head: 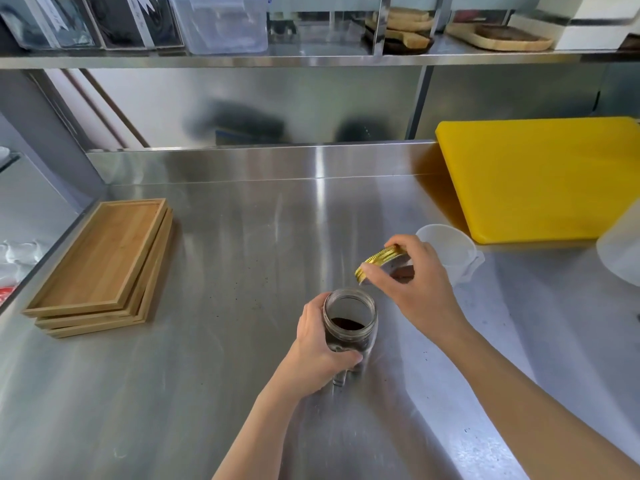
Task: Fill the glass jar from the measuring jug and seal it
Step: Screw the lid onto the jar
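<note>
Glass jar (349, 323) stood open on the steel counter (207, 254), the left hand (320, 344) wrapped around it; the right hand (412, 282) pinched the gold lid (379, 258) tilted above. Levelling it first should prevent cross-threading.

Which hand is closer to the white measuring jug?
The right hand. It holds the gold lid up just in front of the measuring jug. The left hand is farther off, wrapped around the glass jar on the near side.
</note>
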`<state>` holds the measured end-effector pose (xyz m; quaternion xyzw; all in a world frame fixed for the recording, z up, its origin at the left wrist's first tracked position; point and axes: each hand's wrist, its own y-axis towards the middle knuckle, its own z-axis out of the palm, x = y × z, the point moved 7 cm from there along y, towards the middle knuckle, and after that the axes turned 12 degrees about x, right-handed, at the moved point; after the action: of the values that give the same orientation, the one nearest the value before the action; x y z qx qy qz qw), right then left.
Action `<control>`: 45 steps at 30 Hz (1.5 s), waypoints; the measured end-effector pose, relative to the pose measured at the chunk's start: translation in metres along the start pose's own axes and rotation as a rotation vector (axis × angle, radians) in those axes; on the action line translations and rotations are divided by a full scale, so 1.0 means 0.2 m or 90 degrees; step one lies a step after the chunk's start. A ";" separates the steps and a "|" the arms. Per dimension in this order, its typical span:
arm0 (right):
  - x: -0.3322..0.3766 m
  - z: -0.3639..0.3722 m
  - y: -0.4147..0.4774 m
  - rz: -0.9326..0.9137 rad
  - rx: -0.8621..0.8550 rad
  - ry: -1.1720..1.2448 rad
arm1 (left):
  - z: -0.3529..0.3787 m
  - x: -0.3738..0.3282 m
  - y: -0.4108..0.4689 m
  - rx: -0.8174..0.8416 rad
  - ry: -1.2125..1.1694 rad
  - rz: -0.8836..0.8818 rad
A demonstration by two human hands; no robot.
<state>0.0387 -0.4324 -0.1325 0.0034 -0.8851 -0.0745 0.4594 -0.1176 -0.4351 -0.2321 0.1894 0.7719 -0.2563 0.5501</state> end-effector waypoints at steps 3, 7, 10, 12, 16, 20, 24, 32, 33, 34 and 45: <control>0.02 0.06 -0.03 -0.014 0.041 0.062 | 0.01 0.01 -0.01 -0.009 -0.010 0.001; 0.02 0.13 -0.07 -0.029 0.098 -0.016 | 0.02 0.03 -0.01 -0.015 -0.030 0.002; 0.01 0.18 -0.10 -0.044 0.151 -0.046 | 0.02 0.04 -0.01 -0.027 -0.038 0.006; -0.01 0.20 -0.11 -0.050 0.170 -0.083 | 0.02 0.04 -0.01 -0.028 -0.042 0.009; -0.01 0.22 -0.13 -0.079 0.199 -0.127 | 0.02 0.04 -0.01 -0.034 -0.037 0.023; -0.01 0.22 -0.14 -0.093 0.227 -0.146 | 0.02 0.03 -0.01 -0.035 -0.034 0.031; 0.00 0.22 -0.12 -0.108 0.238 -0.184 | 0.01 0.01 -0.02 -0.040 -0.026 0.042; 0.07 0.30 -0.04 -0.065 0.336 -0.454 | 0.01 -0.01 -0.03 -0.056 0.002 0.046; 0.07 0.31 -0.03 -0.061 0.350 -0.467 | 0.01 -0.01 -0.04 -0.056 0.007 0.045; 0.08 0.31 -0.03 -0.064 0.360 -0.472 | 0.01 -0.01 -0.04 -0.055 0.011 0.045; 0.13 0.27 0.00 -0.055 0.555 -0.357 | 0.01 -0.02 -0.06 -0.046 0.071 0.023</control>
<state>-0.0200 -0.4269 -0.1406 0.2110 -0.9220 0.2842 0.1569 -0.1218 -0.4450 -0.2270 0.1972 0.8067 -0.2070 0.5172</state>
